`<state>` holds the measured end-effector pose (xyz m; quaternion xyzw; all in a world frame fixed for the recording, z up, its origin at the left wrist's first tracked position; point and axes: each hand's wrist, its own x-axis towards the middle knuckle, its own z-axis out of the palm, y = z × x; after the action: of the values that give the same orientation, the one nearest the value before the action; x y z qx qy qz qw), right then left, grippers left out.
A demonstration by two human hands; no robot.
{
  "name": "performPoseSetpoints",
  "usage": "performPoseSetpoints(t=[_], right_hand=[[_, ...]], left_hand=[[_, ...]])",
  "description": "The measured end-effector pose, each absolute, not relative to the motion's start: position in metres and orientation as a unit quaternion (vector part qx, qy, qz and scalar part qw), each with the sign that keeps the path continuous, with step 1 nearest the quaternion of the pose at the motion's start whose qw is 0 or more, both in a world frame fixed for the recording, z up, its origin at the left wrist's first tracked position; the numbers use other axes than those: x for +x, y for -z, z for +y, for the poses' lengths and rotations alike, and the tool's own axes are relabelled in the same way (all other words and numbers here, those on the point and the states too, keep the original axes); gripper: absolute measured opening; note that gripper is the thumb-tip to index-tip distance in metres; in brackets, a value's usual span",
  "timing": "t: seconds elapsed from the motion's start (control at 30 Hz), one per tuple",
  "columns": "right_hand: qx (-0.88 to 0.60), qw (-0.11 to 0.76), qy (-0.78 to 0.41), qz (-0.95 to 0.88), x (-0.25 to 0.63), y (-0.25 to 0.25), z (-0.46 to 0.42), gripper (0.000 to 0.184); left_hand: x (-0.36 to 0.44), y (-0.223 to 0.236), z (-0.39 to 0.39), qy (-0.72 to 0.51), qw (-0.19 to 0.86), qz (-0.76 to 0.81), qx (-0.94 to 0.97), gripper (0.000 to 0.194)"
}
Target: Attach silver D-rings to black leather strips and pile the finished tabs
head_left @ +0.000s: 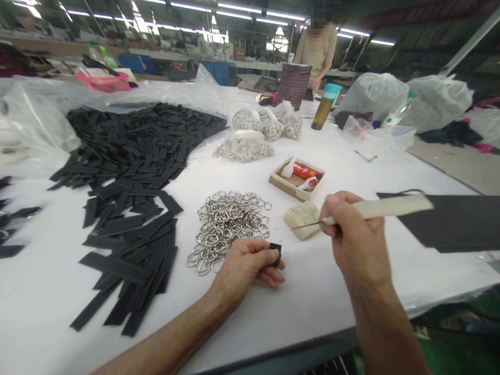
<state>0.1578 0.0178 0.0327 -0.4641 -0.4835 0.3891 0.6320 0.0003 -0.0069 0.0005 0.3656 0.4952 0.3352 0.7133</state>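
My left hand (250,263) is closed, with a short black strap piece (275,253) pinched between thumb and fingers. My right hand (353,234) grips an awl-like tool (394,206) with a long pale handle. Its thin metal tip points left, over a yellowish, lumpy block (302,219) on the table; whether the two touch I cannot tell. Just beyond my left hand lies a heap of silver metal rings (230,221), some of them D-shaped. Left of the rings, flat black strap pieces (136,260) are strewn in a loose stack.
A bigger pile of black straps (144,140) covers the back left. Behind the rings sit clear bags of metal rings (246,147), a shallow box (289,186) with a red tube, and a bottle (326,107). A black sheet (457,221) lies at right. Another person (318,49) stands farther back.
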Motion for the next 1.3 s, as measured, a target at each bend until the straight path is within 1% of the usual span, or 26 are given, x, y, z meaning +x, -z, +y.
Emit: performPoseSetpoints(t=[0.03,0.1,0.2,0.27,0.4,0.6,0.73,0.93,1.03,1.17,1.23,1.3], right_hand=[[-0.472,0.65,-0.354,-0.479,0.159,-0.036,0.015,0.03],[-0.488,0.657,-0.305,-0.488,0.161,-0.038,0.007,0.027],[-0.522,0.616,-0.27,-0.525,0.161,-0.029,-0.007,0.016],[-0.539,0.584,-0.245,-0.556,0.158,-0.018,-0.016,0.013],[-0.522,0.572,-0.213,-0.595,0.15,-0.001,-0.03,0.007],[-0.518,0.584,-0.18,-0.599,0.146,0.002,-0.038,0.004],[-0.524,0.596,-0.179,-0.581,0.149,0.001,-0.047,0.007],[-0.583,0.577,-0.147,-0.554,0.154,-0.004,-0.059,0.019],[-0.591,0.551,-0.121,-0.576,0.156,-0.004,-0.063,0.024],[-0.577,0.507,-0.098,-0.633,0.162,0.003,-0.062,0.024],[-0.545,0.484,-0.123,-0.673,0.166,0.008,-0.059,0.025],[-0.506,0.464,-0.163,-0.709,0.167,0.01,-0.057,0.026]], left_hand=[[0.0,0.0,-0.007,-0.339,0.711,0.497,0.363,0.018],[0.0,-0.001,-0.006,-0.354,0.709,0.492,0.36,0.018],[0.0,0.0,-0.007,-0.38,0.706,0.484,0.35,0.016],[0.0,0.0,-0.007,-0.392,0.704,0.482,0.344,0.016],[-0.001,0.001,-0.007,-0.409,0.701,0.474,0.341,0.016],[-0.001,-0.001,-0.008,-0.426,0.687,0.466,0.36,0.015],[0.0,-0.004,-0.009,-0.437,0.676,0.469,0.362,0.012],[-0.002,-0.007,-0.013,-0.438,0.676,0.463,0.37,0.013],[-0.006,-0.009,-0.018,-0.44,0.678,0.461,0.367,0.014],[-0.02,-0.011,-0.036,-0.424,0.687,0.469,0.359,0.015],[-0.035,-0.012,-0.048,-0.412,0.673,0.491,0.369,0.014],[-0.057,-0.014,-0.061,-0.412,0.631,0.532,0.386,0.014]])
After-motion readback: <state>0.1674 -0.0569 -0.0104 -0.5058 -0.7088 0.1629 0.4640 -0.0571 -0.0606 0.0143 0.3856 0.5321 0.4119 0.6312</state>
